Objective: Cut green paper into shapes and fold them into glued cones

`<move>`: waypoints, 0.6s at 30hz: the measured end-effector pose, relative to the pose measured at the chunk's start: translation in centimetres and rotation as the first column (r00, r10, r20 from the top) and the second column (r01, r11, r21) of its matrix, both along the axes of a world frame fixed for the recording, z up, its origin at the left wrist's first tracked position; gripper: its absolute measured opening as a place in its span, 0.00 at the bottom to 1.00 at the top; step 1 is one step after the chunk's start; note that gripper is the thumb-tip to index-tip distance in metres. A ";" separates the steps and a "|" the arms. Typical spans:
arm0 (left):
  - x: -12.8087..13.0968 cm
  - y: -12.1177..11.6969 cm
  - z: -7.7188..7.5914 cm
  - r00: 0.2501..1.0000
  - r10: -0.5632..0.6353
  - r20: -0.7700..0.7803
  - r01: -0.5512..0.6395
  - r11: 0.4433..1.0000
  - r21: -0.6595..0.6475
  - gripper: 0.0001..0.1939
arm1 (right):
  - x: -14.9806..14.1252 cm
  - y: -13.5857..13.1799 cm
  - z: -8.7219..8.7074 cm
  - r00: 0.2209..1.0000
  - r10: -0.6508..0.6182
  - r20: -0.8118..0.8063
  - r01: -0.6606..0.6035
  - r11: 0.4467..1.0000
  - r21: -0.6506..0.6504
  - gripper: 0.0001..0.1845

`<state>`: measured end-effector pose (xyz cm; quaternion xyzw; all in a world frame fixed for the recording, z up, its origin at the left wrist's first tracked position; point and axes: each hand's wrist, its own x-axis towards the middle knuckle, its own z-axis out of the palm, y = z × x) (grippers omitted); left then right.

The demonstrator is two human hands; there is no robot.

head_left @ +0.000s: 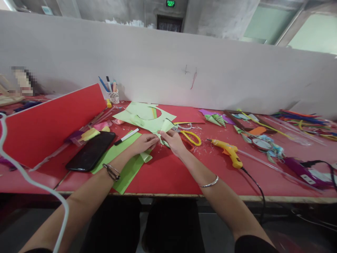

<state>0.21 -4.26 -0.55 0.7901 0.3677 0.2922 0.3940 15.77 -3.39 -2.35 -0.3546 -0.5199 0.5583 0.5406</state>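
Observation:
My right hand [171, 140] is closed around a small pale green paper piece [166, 124], rolled like a cone with a dark line at its edge. Close beside it, my left hand [144, 143] has its fingers pinched together; what sits between the fingertips is too small to make out. Behind both hands lies a pale green paper sheet [158, 123] with a round opening cut in it. Yellow-handled scissors [196, 142] rest right of my right hand. Under my left wrist is a brighter green sheet [129, 175], with a curled pale green scrap [146, 157] on it.
A black phone [91, 151] and a marker [126, 137] lie at left, before a leaning red board [52, 123]. On the right are a yellow glue gun [229, 151] with its cord, decorated green paper cones [216, 119] and pipe cleaners [302, 117]. A pen cup [113, 96] stands behind.

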 end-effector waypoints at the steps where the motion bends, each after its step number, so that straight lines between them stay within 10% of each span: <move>1: 0.0 0.0 0.0 1.000 0.007 -0.016 -0.007 1.000 0.016 0.18 | 0.0 0.0 0.0 1.000 0.005 0.007 -0.005 1.000 0.018 0.14; 18: -0.4 0.3 0.2 0.997 0.078 0.024 -0.076 0.995 -0.068 0.21 | 0.2 -0.6 0.7 0.981 0.017 0.192 -0.044 0.990 0.133 0.13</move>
